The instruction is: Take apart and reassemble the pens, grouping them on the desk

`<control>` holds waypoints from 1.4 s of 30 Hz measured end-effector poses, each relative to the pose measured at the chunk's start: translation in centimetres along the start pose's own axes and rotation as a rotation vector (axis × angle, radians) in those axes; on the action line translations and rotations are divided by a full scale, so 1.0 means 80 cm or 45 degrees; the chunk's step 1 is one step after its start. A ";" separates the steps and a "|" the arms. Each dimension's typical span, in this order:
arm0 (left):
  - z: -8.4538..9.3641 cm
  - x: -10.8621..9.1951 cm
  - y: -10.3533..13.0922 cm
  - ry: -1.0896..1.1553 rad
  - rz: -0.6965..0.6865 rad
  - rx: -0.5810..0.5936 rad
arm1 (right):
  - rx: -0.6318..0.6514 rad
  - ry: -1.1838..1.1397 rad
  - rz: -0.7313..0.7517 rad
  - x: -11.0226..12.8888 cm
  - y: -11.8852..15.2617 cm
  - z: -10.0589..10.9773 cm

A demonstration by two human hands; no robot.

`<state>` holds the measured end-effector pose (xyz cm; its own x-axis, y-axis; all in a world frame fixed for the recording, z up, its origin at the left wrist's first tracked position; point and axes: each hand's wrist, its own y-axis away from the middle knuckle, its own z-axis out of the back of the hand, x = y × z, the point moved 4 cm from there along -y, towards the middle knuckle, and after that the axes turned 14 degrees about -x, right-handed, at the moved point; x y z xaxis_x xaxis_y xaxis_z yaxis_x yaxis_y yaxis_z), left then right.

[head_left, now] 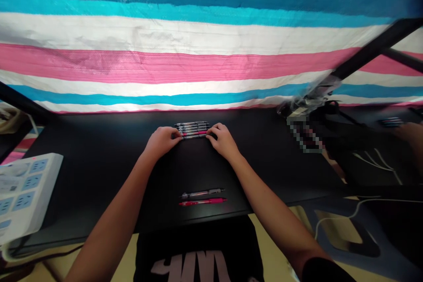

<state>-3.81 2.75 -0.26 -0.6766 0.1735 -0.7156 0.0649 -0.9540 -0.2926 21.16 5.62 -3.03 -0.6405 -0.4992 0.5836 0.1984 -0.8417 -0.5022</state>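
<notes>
Several pens (192, 128) lie side by side in a stack of rows near the back of the black table, mostly clear and dark, with a pink one among them. My left hand (164, 141) pinches the left ends of the nearest pens. At their right ends, the fingers of my right hand (222, 139) are pressed together in the same way. Closer to the front edge lie a dark clear pen (203, 193) and, just below it, a red pen (202, 202); neither is touched.
A white power strip (39, 189) sits on the table (99, 163) at the left. Crumpled clear plastic (310, 99) lies at the back right. Another person's hand (411, 134) is at the far right, near more pens (391, 122). A striped sheet (198, 66) hangs behind.
</notes>
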 end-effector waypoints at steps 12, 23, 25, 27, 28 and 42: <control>0.005 -0.002 -0.004 0.000 -0.110 -0.242 | 0.055 -0.060 -0.152 -0.008 0.004 -0.009; -0.043 0.011 -0.005 0.499 0.261 -0.534 | 0.142 0.079 -0.333 -0.012 -0.002 -0.039; -0.049 0.011 -0.006 0.500 0.259 -0.507 | 0.188 0.121 -0.278 -0.010 -0.001 -0.042; -0.053 0.012 -0.005 0.506 0.249 -0.472 | 0.225 0.158 -0.218 -0.009 0.000 -0.041; -0.054 0.013 -0.004 0.513 0.244 -0.459 | 0.240 0.169 -0.193 -0.009 0.001 -0.039; -0.068 0.022 -0.005 0.740 0.333 -0.449 | 0.077 0.231 -0.199 0.002 -0.002 -0.039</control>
<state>-1.03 4.80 -4.82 -0.1142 0.1457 -0.9827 0.4703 -0.8634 -0.1827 18.66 6.32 -4.84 -0.7885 -0.3212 0.5245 0.1270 -0.9194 -0.3722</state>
